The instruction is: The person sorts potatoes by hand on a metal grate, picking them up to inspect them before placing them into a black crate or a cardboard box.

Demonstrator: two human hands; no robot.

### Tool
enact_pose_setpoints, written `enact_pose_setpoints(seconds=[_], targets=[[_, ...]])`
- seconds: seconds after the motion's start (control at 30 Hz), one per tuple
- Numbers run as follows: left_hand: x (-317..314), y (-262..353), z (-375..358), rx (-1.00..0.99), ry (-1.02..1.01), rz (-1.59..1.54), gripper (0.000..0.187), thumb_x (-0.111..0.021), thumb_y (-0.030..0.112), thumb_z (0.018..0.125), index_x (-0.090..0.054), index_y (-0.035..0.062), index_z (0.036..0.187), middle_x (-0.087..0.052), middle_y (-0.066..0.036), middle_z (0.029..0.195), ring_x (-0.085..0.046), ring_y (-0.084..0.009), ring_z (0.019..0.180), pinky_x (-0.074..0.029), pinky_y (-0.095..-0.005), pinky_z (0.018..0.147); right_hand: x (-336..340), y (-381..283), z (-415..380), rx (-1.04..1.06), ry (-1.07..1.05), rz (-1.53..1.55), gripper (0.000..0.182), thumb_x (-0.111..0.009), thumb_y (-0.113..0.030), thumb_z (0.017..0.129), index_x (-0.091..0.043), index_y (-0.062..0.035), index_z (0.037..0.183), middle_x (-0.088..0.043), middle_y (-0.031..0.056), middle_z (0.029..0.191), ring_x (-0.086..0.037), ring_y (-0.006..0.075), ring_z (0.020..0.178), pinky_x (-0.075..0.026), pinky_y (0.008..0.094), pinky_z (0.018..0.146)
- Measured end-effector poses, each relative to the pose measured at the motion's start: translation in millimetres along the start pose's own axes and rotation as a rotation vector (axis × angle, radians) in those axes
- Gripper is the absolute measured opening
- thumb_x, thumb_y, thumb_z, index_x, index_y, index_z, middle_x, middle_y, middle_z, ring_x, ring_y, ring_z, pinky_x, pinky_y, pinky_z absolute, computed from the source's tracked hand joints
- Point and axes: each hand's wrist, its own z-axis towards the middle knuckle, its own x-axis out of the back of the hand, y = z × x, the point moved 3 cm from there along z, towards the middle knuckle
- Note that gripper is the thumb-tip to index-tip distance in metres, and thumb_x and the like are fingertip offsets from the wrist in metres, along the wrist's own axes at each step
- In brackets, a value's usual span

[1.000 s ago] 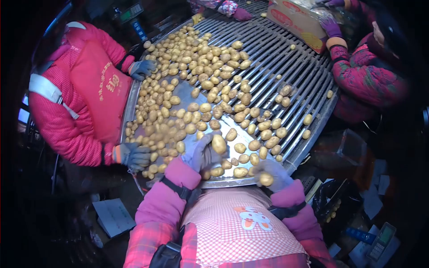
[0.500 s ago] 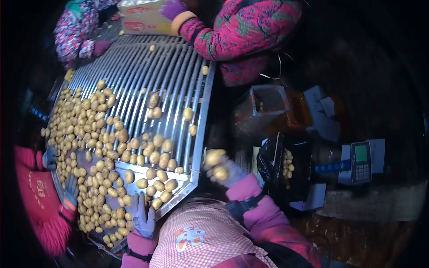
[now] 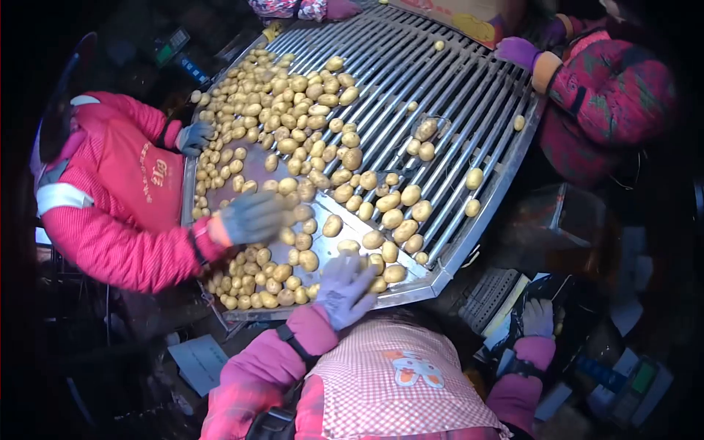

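My left hand (image 3: 345, 290), in a pale purple glove, lies with fingers spread over potatoes (image 3: 394, 273) at the near edge of the metal tray (image 3: 315, 253). Its palm faces down, and the surface under it is hidden. Off to the right and lower, my right hand (image 3: 537, 317), gloved alike, is over a container lined with a black bag (image 3: 576, 301). The fingers there are stretched out with small gaps; no potato shows between them. A few potatoes are partly visible beside that hand.
Metal rollers (image 3: 381, 59) extend behind the tray, bearing scattered potatoes. At the left, a person in a red apron (image 3: 150, 165) reaches a gloved hand (image 3: 253, 218) over the potatoes. Another person (image 3: 612, 88) stands back right by a cardboard box (image 3: 458, 16). A scale (image 3: 642, 381) is at lower right.
The view has turned right. My right hand has moved from beside the table to the black-lined container, and the potatoes it held are out of sight. My left hand has moved onto potatoes nearer the rollers.
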Motion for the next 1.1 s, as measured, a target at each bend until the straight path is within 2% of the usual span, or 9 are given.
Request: enact_pose_setpoints(seconds=[0.07,0.17,0.33,0.53,0.73,0.83,0.93,1.0,1.1], targets=[[-18,-2,12,-0.239,0.027,-0.016,0.054,-0.064,0.035,0.083,-0.056,0.0111,0.13,-0.049,-0.026,0.129,-0.047,-0.0455,0.116,-0.04,-0.0544,0.096,-78,-8,-21,0.09,-0.634,-0.17,0.064,-0.055,-0.034,0.09,-0.033,-0.0054,0.143,-0.051,0.0194,0.13,-0.054,0.0328,0.116,-0.046,0.0372,0.094],[-14,-54,33,-0.126,-0.22,-0.05,0.055,-0.064,0.038,0.082,-0.056,0.0102,0.128,-0.051,-0.026,0.123,-0.051,-0.0439,0.109,-0.043,-0.0529,0.089,-187,-24,-86,0.228,-0.122,-0.498,0.047,-0.052,-0.025,0.097,-0.043,-0.004,0.137,-0.059,0.0164,0.116,-0.063,0.0243,0.092,-0.053,0.0289,0.073],[49,-94,-32,-0.041,0.332,0.132,0.048,-0.063,0.033,0.082,-0.059,0.006,0.122,-0.059,-0.02,0.108,-0.056,-0.0389,0.1,-0.043,-0.0508,0.086,-273,-1,-74,0.188,-0.772,-0.471,0.042,-0.052,-0.016,0.098,-0.045,0.0003,0.136,-0.06,0.0141,0.108,-0.062,0.0149,0.084,-0.049,0.0185,0.065],[37,-135,-160,0.415,0.335,-0.013,0.046,-0.066,0.022,0.081,-0.059,0.0029,0.121,-0.056,-0.023,0.124,-0.053,-0.0414,0.116,-0.041,-0.0509,0.099,-418,92,-139,0.676,-0.58,-1.791,0.081,-0.069,-0.052,0.08,-0.044,-0.0042,0.141,-0.064,0.023,0.115,-0.062,0.0367,0.108,-0.048,0.0416,0.093],[23,-130,-213,0.477,0.434,0.109,0.046,-0.068,0.022,0.077,-0.059,0.0041,0.119,-0.055,-0.021,0.121,-0.053,-0.0393,0.112,-0.042,-0.048,0.096,-440,157,-94,0.645,-0.491,-2.025,0.084,-0.068,-0.052,0.079,-0.04,-0.0011,0.14,-0.064,0.0249,0.113,-0.063,0.0366,0.107,-0.049,0.0405,0.093],[27,-129,-210,0.404,0.418,0.135,0.044,-0.068,0.025,0.078,-0.061,0.0058,0.116,-0.057,-0.017,0.112,-0.055,-0.0355,0.105,-0.041,-0.0477,0.094,-459,175,-148,0.153,-0.766,-1.345,0.067,-0.067,-0.04,0.086,-0.046,-0.0003,0.135,-0.064,0.0112,0.096,-0.064,0.02,0.084,-0.053,0.0313,0.075],[21,-135,-213,0.501,0.353,0.006,0.038,-0.066,0.029,0.08,-0.061,0.0074,0.111,-0.059,-0.013,0.108,-0.055,-0.0331,0.102,-0.041,-0.05,0.09,-450,167,-128,0.204,-0.896,-1.286,0.063,-0.067,-0.04,0.086,-0.051,-0.001,0.132,-0.065,0.0108,0.094,-0.064,0.0209,0.081,-0.053,0.0323,0.072],[21,-138,-213,0.467,0.404,0.055,0.033,-0.065,0.03,0.081,-0.062,0.0084,0.106,-0.059,-0.009,0.1,-0.055,-0.0298,0.093,-0.042,-0.0488,0.085,-417,142,-109,0.528,-0.787,-1.76,0.065,-0.068,-0.045,0.084,-0.053,-0.0033,0.132,-0.066,0.0126,0.099,-0.064,0.0224,0.088,-0.052,0.0338,0.077],[23,-137,-206,0.416,0.341,0.036,0.034,-0.065,0.027,0.08,-0.063,0.0077,0.108,-0.058,-0.009,0.089,-0.055,-0.03,0.085,-0.041,-0.0465,0.079,-394,146,-152,0.381,-0.68,-2.208,0.072,-0.069,-0.053,0.077,-0.056,-0.0051,0.13,-0.065,0.019,0.109,-0.063,0.0286,0.096,-0.05,0.0379,0.084]])
